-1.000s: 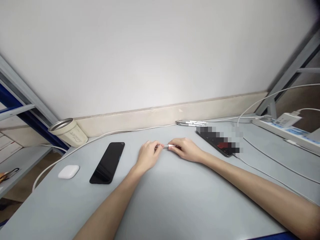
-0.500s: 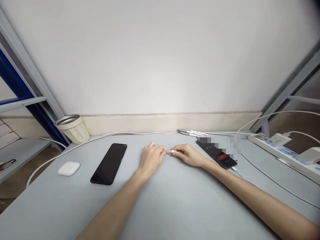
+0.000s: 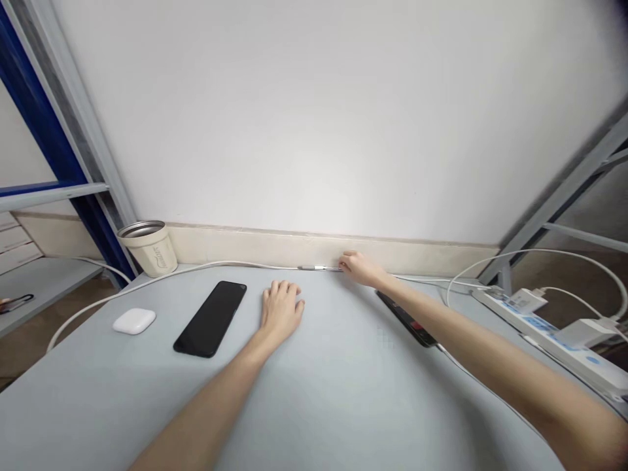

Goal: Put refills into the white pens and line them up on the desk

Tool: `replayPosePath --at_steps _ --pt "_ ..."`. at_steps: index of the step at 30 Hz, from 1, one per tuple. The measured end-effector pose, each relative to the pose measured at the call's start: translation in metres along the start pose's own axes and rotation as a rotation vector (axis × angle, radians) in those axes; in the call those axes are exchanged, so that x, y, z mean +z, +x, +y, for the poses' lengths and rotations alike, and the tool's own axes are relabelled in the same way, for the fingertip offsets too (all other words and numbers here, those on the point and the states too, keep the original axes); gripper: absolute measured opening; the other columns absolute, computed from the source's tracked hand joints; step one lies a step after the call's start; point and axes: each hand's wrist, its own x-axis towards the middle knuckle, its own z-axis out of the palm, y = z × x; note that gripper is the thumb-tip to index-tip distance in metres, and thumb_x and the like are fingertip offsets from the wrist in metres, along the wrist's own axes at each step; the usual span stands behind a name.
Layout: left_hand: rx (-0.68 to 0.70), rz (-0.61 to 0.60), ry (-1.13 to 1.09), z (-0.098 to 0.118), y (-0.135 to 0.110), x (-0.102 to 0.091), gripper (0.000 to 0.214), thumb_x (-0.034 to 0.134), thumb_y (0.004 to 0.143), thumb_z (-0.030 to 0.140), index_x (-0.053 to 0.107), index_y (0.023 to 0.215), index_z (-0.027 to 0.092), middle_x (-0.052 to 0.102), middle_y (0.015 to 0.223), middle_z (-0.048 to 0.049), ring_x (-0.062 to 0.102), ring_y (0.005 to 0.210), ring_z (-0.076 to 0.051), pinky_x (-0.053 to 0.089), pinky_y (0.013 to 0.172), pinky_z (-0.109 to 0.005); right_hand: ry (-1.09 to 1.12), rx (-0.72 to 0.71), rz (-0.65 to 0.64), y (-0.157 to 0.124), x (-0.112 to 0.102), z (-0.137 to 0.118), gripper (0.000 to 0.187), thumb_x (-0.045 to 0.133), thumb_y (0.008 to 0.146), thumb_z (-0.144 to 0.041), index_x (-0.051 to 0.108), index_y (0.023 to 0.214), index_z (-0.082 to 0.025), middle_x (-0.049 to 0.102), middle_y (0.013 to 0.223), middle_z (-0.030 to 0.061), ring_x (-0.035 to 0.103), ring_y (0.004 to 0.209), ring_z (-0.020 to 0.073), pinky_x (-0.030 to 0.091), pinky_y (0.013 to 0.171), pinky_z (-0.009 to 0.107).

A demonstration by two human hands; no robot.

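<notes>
One connector, thin and grey-white, lies at the table's back edge by the wall, long axis left-right. My right hand has curled fingertips on its right end; can't tell if it's gripped. My left hand lies flat and open, holding nothing. Two phones: black one left, another under my right arm. One case. One cup, contents unseen. One strip holds two chargers.
</notes>
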Motion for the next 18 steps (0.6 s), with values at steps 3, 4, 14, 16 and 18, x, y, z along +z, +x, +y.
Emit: replayPosePath --at_steps 3,4,14,16,18 --pt "0.022 -0.025 0.010 -0.001 0.001 0.004 0.013 0.048 0.087 0.027 0.058 0.094 0.023 0.060 0.106 -0.0065 0.046 0.104 -0.025 0.034 0.083 -0.040 -0.066 0.069 -0.029 -0.016 -0.004 0.032 0.023 0.046 0.090 -0.024 0.067 0.086 -0.015 0.063 0.093 0.0123 0.058 0.085 0.0213 0.039 0.071 0.028" --pt "0.037 -0.016 0.014 -0.001 0.001 0.005 0.014 0.047 0.087 0.026 0.058 0.095 0.023 0.060 0.107 -0.0065 0.046 0.104 -0.025 0.034 0.082 -0.040 -0.079 0.081 -0.040 -0.021 -0.004 0.040 0.019 0.049 0.088 -0.024 0.066 0.087 -0.016 0.064 0.094 0.0114 0.059 0.084 0.0209 0.039 0.070 0.027" --pt "0.058 -0.031 0.043 0.004 -0.003 0.001 0.016 0.046 0.088 0.028 0.059 0.096 0.024 0.060 0.108 -0.0056 0.048 0.104 -0.024 0.035 0.083 -0.038 -0.024 0.158 -0.041 -0.027 0.010 0.042 0.009 0.059 0.080 -0.025 0.063 0.079 -0.016 0.065 0.094 0.0103 0.059 0.083 0.0199 0.036 0.064 0.025" --pt "0.058 -0.039 0.050 0.005 -0.003 0.000 0.017 0.045 0.088 0.028 0.059 0.096 0.023 0.060 0.108 -0.0060 0.048 0.105 -0.024 0.035 0.083 -0.038 0.017 0.164 -0.022 -0.030 0.007 0.036 0.009 0.060 0.079 -0.024 0.062 0.077 -0.015 0.065 0.094 0.0116 0.058 0.084 0.0203 0.036 0.066 0.025" --pt "0.054 -0.048 0.049 0.004 -0.002 0.000 0.018 0.045 0.088 0.029 0.059 0.097 0.023 0.059 0.108 -0.0063 0.047 0.105 -0.024 0.035 0.084 -0.038 0.066 0.169 0.020 -0.034 0.002 0.029 0.010 0.055 0.082 -0.023 0.061 0.079 -0.015 0.064 0.093 0.0123 0.057 0.084 0.0201 0.036 0.068 0.025"
